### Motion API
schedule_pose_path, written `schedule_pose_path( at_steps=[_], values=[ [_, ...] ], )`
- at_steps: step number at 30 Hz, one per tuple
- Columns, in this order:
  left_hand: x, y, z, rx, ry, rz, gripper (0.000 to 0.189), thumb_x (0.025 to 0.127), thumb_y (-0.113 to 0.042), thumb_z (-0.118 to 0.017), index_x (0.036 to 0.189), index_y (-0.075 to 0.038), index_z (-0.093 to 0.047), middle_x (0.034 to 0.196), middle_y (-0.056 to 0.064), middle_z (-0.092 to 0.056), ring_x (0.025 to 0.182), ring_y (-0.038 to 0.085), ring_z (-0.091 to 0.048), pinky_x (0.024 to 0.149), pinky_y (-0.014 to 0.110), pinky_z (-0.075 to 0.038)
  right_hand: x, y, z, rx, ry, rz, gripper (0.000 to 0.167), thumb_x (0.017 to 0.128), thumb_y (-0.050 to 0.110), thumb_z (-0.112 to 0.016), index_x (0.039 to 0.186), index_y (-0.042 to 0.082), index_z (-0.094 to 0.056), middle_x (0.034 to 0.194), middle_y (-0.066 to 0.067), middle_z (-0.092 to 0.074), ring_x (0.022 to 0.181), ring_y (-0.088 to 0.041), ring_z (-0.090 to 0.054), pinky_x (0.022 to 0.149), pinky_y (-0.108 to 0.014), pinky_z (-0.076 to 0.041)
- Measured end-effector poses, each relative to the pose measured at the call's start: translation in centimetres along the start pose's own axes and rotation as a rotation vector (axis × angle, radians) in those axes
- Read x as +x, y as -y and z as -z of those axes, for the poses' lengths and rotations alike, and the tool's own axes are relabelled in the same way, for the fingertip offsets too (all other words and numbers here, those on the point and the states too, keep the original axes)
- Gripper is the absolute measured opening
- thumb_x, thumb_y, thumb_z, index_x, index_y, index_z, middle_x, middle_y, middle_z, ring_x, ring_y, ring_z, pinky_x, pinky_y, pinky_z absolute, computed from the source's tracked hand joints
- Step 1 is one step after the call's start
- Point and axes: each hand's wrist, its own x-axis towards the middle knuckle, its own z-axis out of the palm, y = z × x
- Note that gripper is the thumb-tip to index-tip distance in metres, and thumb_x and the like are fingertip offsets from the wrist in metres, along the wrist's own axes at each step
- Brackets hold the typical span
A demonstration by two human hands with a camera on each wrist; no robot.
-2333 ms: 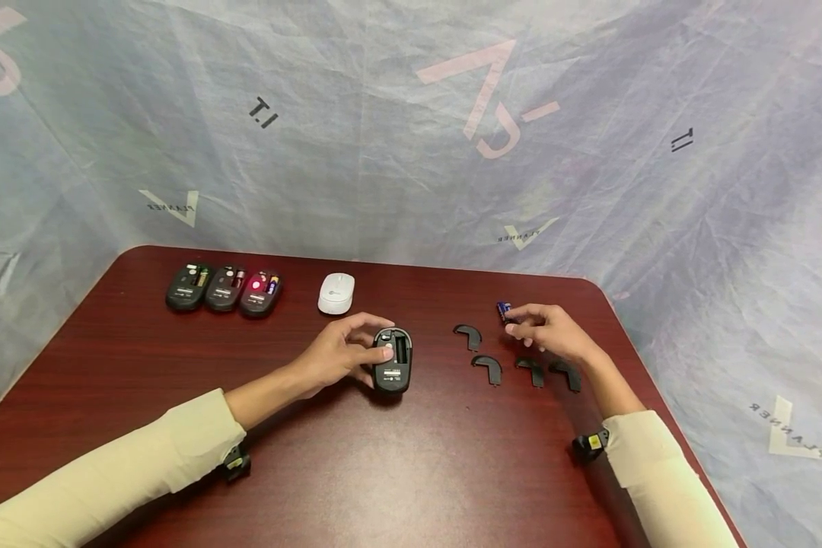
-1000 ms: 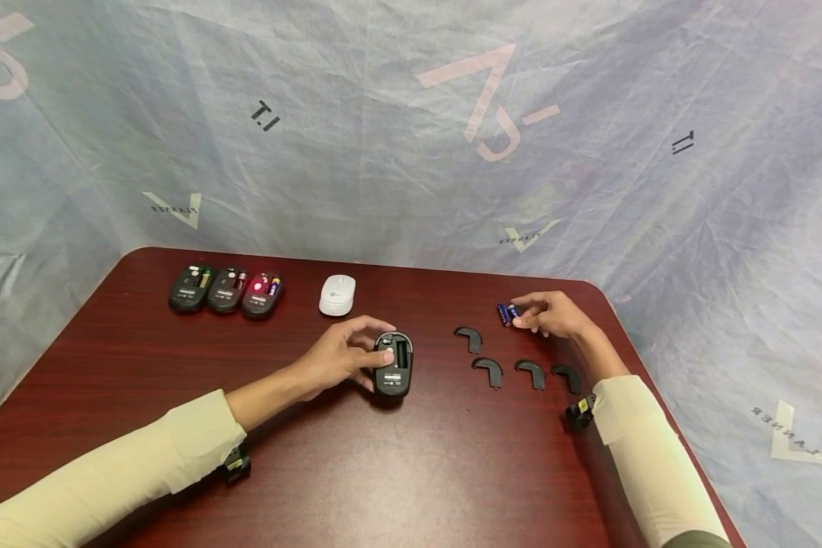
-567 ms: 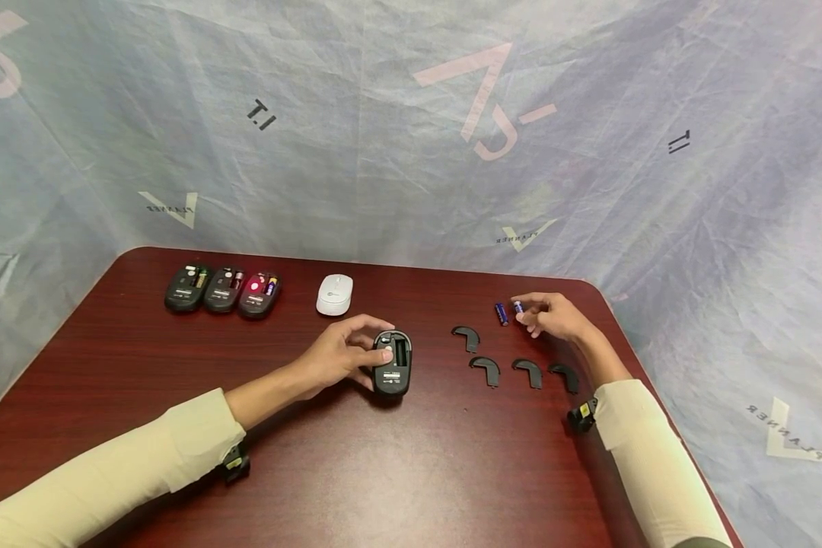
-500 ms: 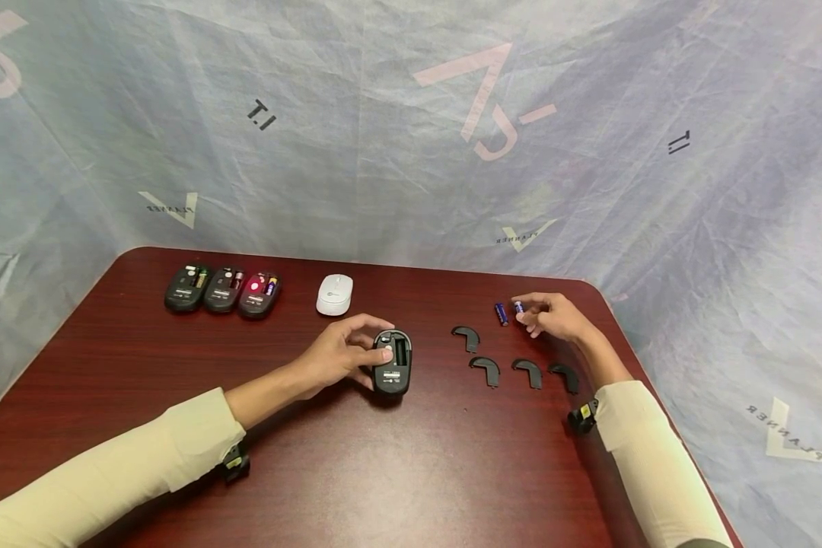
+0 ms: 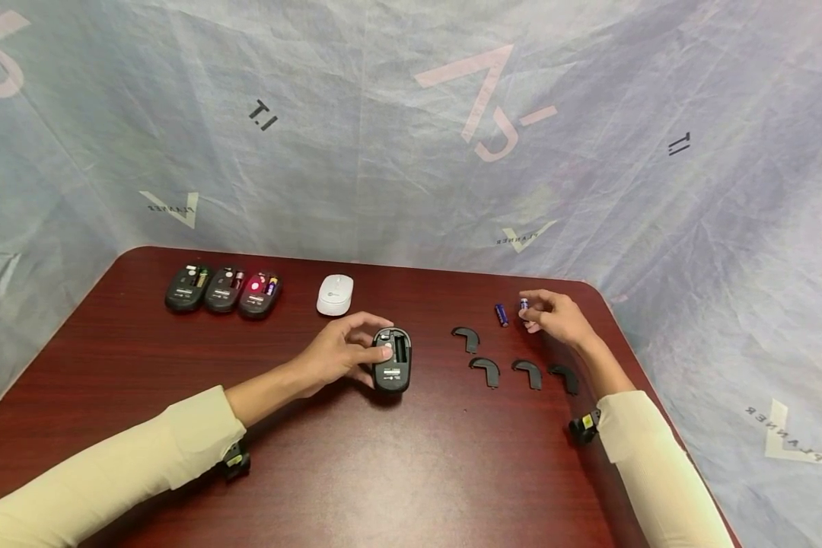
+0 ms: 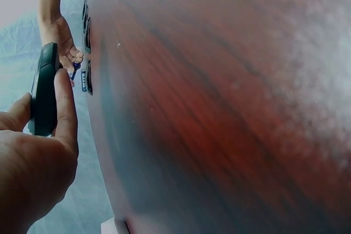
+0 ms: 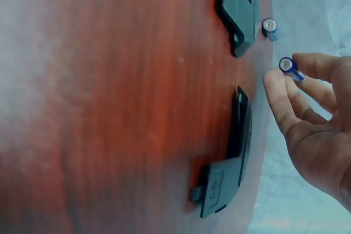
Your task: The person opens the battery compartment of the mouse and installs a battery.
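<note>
My left hand (image 5: 339, 352) grips a black computer mouse (image 5: 393, 373), underside up, its battery slot uncovered and vacant. The thumb lies across the mouse's underside. In the left wrist view the mouse (image 6: 44, 91) appears edge-on between thumb and fingers. At the right, my right hand (image 5: 555, 316) pinches a blue battery (image 5: 524, 304) between thumb and fingers. The right wrist view shows that battery (image 7: 289, 67) end-on at the fingertips. A second blue battery (image 5: 501, 314) lies on the table just left of the right hand.
Several black battery covers (image 5: 486, 372) lie in front of the right hand. At the far left, three upturned black mice (image 5: 222, 291) hold batteries, and one glows red. A white mouse (image 5: 335, 294) sits behind the left hand. A grey printed sheet (image 5: 383, 152) hangs behind the table (image 5: 383, 472).
The right hand has drawn one battery away from the other, slightly to the right, and now pinches it more upright. The left hand and its mouse have stayed in place.
</note>
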Motion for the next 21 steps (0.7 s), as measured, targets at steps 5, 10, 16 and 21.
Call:
schedule_pose_path(
  at_steps=[5,10,16,21],
  values=[
    [0.1,0.0,0.2,0.004,0.0,-0.001,0.055,0.102,-0.003,-0.083,0.153,-0.004,-0.062,0.115,0.023,-0.078,0.086,0.025,-0.08,0.069,0.039,-0.073,-0.5,0.6,-0.5,-0.023,-0.042,0.022,0.05,0.113,0.017,-0.068,0.159,0.0,-0.059,0.126,-0.031,-0.076,0.093,-0.024,-0.081,0.088,-0.037,-0.072],
    [0.2,0.0,0.2,0.01,-0.001,0.001,0.055,0.101,-0.003,-0.083,0.153,-0.005,-0.063,0.114,0.022,-0.078,0.086,0.025,-0.08,0.07,0.039,-0.073,-1.0,1.7,-0.9,-0.056,-0.085,0.029,0.052,0.113,0.029,-0.071,0.159,0.007,-0.062,0.126,-0.026,-0.079,0.096,-0.027,-0.083,0.096,-0.051,-0.07],
    [0.4,0.0,0.3,0.005,0.003,0.003,0.056,0.101,-0.002,-0.083,0.153,-0.006,-0.063,0.113,0.021,-0.078,0.086,0.024,-0.08,0.069,0.039,-0.072,-1.4,3.6,-1.8,0.011,-0.09,0.051,0.054,0.112,0.032,-0.074,0.16,0.009,-0.063,0.126,-0.027,-0.079,0.096,-0.025,-0.082,0.096,-0.052,-0.07],
    [0.5,0.0,0.4,0.004,0.005,-0.002,0.056,0.101,-0.003,-0.083,0.153,-0.004,-0.063,0.112,0.021,-0.078,0.085,0.024,-0.079,0.068,0.039,-0.072,-1.6,4.8,-3.1,0.062,-0.062,0.085,0.051,0.111,0.025,-0.074,0.158,0.007,-0.064,0.124,-0.027,-0.077,0.094,-0.021,-0.081,0.092,-0.05,-0.071]
  ],
)
